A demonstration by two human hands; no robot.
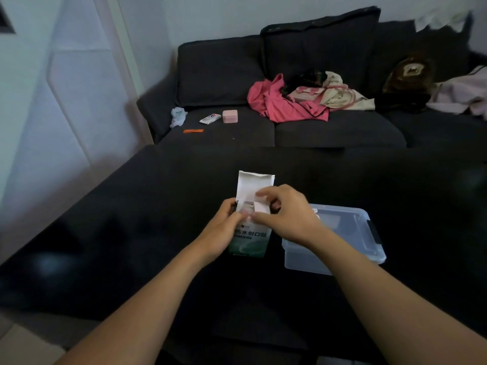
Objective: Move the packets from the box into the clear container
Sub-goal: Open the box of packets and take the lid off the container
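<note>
1. A thin cardboard box [250, 233], white inside with a green printed front, is standing on a glossy black desk [131, 246], its top flap [254, 184] folded up and open.
2. A clear plastic container [340, 238], rectangular with rounded corners and a dark latch on its right side, is sitting on the desk just right of the box, partly hidden by the right wrist.
3. The desk is reflecting faint light; beyond its far edge a dark grey fabric sofa [290, 127] is carrying a crumpled pink garment [282, 104], a beige bag [334, 94], a small pink case [230, 116], a white packet [210, 119] and an orange strip [193, 131]. A pale wall is running along the left.
4. The left hand [224, 230] is gripping the box's left side near the mouth, its fingers curled round the edge.
5. The right hand [287, 214] is reaching over the open mouth, its fingers bent and pinching a white packet end [259, 208] that is sticking out of the box; the packet is lying between thumb and fingertips, still partly inside.
</note>
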